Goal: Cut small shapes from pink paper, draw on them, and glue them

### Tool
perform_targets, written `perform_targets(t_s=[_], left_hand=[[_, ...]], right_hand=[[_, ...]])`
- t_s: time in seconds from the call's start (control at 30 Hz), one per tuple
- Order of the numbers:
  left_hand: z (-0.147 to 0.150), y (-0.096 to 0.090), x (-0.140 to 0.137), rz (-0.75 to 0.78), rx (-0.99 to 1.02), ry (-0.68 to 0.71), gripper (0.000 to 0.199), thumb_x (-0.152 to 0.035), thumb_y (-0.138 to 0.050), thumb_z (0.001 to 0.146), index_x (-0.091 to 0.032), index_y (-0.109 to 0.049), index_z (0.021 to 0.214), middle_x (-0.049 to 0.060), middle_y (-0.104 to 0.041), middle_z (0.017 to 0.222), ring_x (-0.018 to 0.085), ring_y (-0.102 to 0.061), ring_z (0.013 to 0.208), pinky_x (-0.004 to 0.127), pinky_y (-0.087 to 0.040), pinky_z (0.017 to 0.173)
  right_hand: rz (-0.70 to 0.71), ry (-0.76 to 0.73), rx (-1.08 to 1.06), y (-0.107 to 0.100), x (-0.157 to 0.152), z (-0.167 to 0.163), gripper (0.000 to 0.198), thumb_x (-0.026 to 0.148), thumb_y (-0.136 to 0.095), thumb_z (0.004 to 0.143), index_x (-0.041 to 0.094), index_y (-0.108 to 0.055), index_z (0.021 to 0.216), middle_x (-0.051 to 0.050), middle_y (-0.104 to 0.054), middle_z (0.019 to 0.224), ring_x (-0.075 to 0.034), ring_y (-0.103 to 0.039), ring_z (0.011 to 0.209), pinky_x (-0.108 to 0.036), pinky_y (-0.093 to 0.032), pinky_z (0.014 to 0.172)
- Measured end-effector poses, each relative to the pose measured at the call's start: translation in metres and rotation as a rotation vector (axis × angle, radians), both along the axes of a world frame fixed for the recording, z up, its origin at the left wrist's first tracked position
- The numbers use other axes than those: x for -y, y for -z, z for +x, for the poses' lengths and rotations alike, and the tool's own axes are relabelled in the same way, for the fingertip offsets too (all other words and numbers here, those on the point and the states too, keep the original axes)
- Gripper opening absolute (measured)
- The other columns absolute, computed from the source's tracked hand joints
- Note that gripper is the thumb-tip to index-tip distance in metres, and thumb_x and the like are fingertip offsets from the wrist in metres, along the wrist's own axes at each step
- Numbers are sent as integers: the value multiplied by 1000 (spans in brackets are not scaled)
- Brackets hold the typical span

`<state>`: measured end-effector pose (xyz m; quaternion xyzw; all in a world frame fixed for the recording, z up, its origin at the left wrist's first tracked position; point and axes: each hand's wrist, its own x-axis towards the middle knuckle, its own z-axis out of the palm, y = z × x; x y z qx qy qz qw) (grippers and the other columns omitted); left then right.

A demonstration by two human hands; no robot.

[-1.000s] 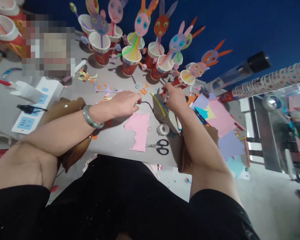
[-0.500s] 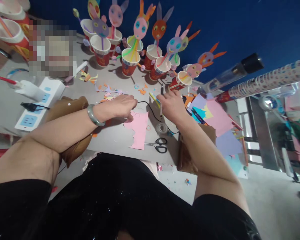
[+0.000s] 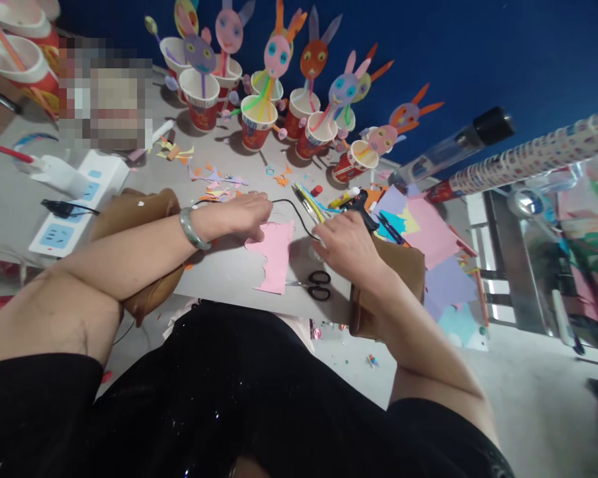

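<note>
My left hand (image 3: 246,216), with a jade-like bangle at the wrist, rests flat over the upper left corner of a pink paper piece (image 3: 275,259). Its thumb is apart from the other fingers. That paper has a wavy cut left edge. My right hand (image 3: 349,247) has its fingers curled down on a roll of clear tape (image 3: 318,253), mostly hidden beneath them. Black-handled scissors (image 3: 319,286) lie just right of the paper, blades toward it. Beyond my right hand are pens (image 3: 307,202), a yellow marker (image 3: 345,198) and a black tool (image 3: 363,211).
Paper cups (image 3: 259,123) with rabbit-faced figures line the back by a blue wall. A power strip (image 3: 77,206) stands at left. Brown cushions (image 3: 152,255) sit under my forearms. Paper scraps (image 3: 219,184) and coloured sheets (image 3: 431,229) lie about. A black cord (image 3: 299,216) crosses the table.
My right hand has come toward me, from beside the pens down to the tape roll. The yellow marker and a red cap now show. My left hand has stayed on the paper.
</note>
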<state>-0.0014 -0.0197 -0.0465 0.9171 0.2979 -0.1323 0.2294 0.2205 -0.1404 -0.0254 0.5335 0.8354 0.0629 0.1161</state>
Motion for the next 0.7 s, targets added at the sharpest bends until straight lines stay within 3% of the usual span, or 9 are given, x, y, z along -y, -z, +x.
perform_targets(t_s=[0.1,0.17,0.37,0.47,0.6,0.7], left_hand=[[0,-3,2,-59,39,6,35,-21,-68,63,-16,-63,97,9,-62,102,22,-54,87,31,-35,66],[-1,-4,3,-93,53,-10,36,-19,-66,63,-17,-61,98,6,-62,94,19,-51,77,31,-32,61],[0,-5,3,-183,129,-88,44,-10,-61,56,-18,-59,99,3,-62,88,17,-50,71,29,-31,60],[2,-5,0,-353,266,-168,33,-8,-61,55,-20,-58,85,-1,-59,77,15,-49,67,28,-33,60],[4,-7,-3,-501,456,-262,22,-5,-60,55,-21,-47,59,-5,-42,57,10,-37,54,28,-25,52],[4,-10,-1,-661,546,-352,18,-6,-61,59,-20,-50,57,-5,-45,51,9,-43,50,26,-26,49]], right_hand=[[-270,-45,-48,-6,39,-3,13,26,-63,90,16,-69,85,-7,-71,78,-21,-60,77,-36,-32,75],[-351,-8,-64,-1,59,-3,9,25,-66,87,16,-69,88,-7,-72,82,-20,-62,76,-34,-32,73],[-348,106,-123,21,83,-1,15,13,-65,81,15,-68,96,-10,-71,93,-22,-63,85,-32,-38,73],[-311,121,-171,20,86,5,13,16,-64,84,17,-67,96,-9,-68,96,-23,-62,89,-32,-41,75],[-242,165,-162,19,91,13,21,17,-63,88,17,-66,108,-9,-67,101,-23,-62,92,-34,-44,78],[-251,189,-53,23,93,15,15,12,-61,87,15,-66,101,-10,-66,94,-24,-61,89,-34,-43,74]])
